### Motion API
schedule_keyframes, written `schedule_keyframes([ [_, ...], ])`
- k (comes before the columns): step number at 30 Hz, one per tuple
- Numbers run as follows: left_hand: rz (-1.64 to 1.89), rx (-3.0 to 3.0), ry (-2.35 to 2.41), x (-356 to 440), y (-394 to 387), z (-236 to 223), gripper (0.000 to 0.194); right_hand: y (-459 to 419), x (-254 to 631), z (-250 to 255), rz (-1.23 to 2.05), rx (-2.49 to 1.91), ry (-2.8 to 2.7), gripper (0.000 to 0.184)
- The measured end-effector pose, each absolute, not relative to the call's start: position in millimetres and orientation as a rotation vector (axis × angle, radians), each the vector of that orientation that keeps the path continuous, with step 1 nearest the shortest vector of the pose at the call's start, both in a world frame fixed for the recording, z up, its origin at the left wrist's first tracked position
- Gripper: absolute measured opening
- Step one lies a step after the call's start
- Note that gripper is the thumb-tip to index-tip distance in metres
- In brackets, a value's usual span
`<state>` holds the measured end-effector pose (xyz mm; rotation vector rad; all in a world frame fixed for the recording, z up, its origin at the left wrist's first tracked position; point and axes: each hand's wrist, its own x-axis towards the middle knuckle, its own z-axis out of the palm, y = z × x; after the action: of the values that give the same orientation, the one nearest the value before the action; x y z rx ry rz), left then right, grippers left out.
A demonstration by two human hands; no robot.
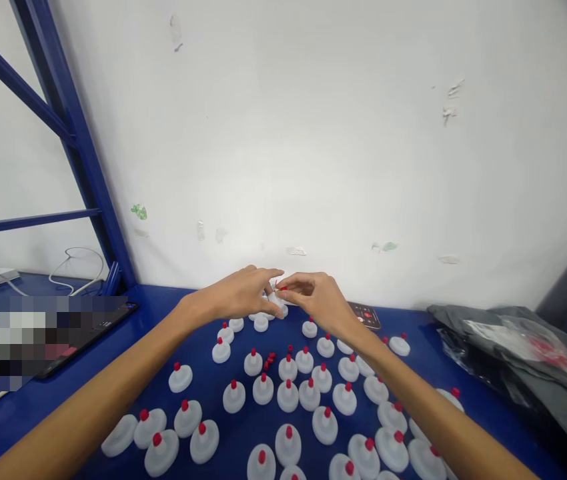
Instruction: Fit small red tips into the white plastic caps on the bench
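- White, round plastic discs with stubby necks and small red caps (256,469) lie nearest the camera, spread loosely over the blue tabletop (156,303). Most rest broad side down with the red end up, probably because the wide base is the steadier way to set them.
- Both bare hands meet beyond most of the discs, toward the white wall (313,133), with the forearms reaching over the spread from either side.
- Between them, at the fingertips, is one white plastic piece (276,302), partly covered by fingers. Its exact tilt cannot be told.
- The left hand (238,293) has its thumb and fingers curved about that piece, fairly open yet seemingly touching it, as if to steady it.
- The right hand (321,300) is drawn into a narrow pinch at a tiny red part (284,289), likely because something so small suits fingertips better than a palm.
- Loose red caps (268,361) sit in a little cluster among the discs, perhaps kept central for either hand.
- A phone with a lit screen (365,315) lies beyond the right forearm; crumpled dark grey plastic bags (503,333) are farther right.
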<state>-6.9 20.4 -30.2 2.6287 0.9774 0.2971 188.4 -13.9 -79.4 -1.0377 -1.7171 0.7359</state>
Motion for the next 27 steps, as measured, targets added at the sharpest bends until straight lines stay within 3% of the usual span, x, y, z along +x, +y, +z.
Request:
schedule_keyframes([
  [4,0.364,2.582,0.975,-6.5,18.3,-25.5,0.067,-12.7,191.5,-78.2,0.824,-0.987,-1.628,0.028],
  [8,0.41,2.544,0.985,-6.4,16.8,-21.2,0.066,-11.5,194.3,-76.5,0.91,-0.933,-1.473,0.039],
  [17,0.37,2.611,1.096,-3.5,13.0,-24.5,0.083,-9.6,194.8,-77.2,0.722,-1.038,-1.53,0.032],
  [23,0.203,2.824,1.31,-5.1,16.4,-36.9,0.034,-7.0,194.8,-92.9,0.567,-1.253,-1.844,0.004],
  [27,0.014,2.875,1.347,-2.4,17.0,-44.2,0.024,-5.3,193.0,-105.7,0.58,-1.314,-2.135,0.009],
])
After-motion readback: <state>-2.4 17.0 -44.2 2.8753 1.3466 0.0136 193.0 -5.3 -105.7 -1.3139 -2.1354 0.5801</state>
